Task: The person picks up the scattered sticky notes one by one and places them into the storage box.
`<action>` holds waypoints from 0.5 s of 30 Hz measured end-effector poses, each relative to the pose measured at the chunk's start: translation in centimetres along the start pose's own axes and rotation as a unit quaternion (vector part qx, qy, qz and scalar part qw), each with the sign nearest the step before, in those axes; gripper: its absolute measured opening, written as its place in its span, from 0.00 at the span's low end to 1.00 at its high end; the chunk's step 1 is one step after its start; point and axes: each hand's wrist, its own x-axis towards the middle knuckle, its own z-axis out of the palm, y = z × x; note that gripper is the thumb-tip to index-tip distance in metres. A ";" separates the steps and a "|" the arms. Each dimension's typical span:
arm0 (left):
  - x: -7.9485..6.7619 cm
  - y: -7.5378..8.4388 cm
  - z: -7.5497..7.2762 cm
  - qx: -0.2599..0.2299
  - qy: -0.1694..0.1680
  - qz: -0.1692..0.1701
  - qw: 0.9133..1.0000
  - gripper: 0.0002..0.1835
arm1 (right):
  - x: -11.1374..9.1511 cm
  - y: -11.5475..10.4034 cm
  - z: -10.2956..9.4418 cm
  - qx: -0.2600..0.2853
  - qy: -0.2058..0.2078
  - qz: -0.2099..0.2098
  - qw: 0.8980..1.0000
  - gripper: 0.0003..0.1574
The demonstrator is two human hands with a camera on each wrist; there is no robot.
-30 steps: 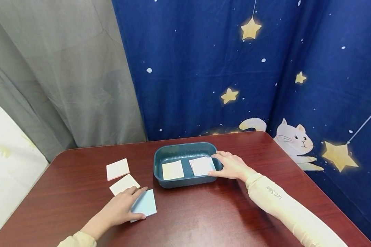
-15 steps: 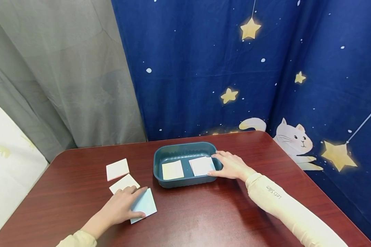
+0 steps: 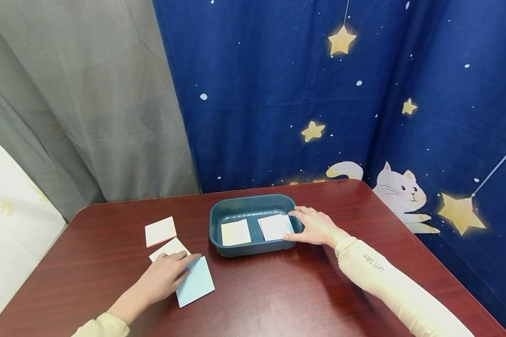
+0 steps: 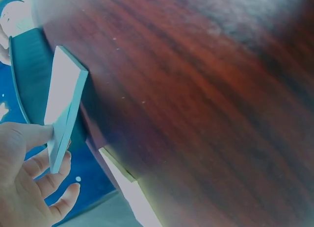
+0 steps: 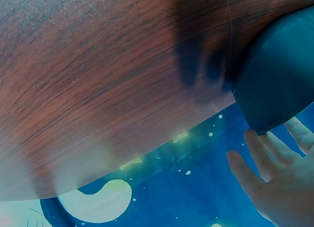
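My left hand (image 3: 168, 274) pinches a light blue sticky note pad (image 3: 197, 283) at its left side. In the left wrist view the thumb lies on one face of that pad (image 4: 68, 99), with fingers behind it. Beyond that hand lie two pale pads on the table, a cream one (image 3: 170, 248) and a white one with a pinkish edge (image 3: 160, 231). My right hand (image 3: 314, 227) holds the right end of a dark teal plastic box (image 3: 253, 249), thumb at the front rim and fingers at the side. The right wrist view has fingertips at the rim of the box (image 5: 279, 75).
Inside the box are a pale yellow pad (image 3: 236, 232) and a stack of whitish pads (image 3: 275, 227). The box stands near the middle of the reddish-brown table (image 3: 253, 299). Behind the table hang a grey curtain (image 3: 109, 117) and a blue star-printed curtain (image 3: 270, 93).
My left thumb has drawn back from the light blue pad's near edge toward its left side. The pad has turned slightly, showing more of its face. The right hand and box stay put.
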 end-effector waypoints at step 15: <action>1.0 0.6 -3.1 0.006 0.037 0.035 0.999 0.19 | -0.1 -0.2 -0.2 0.000 0.001 -0.001 1.000 0.52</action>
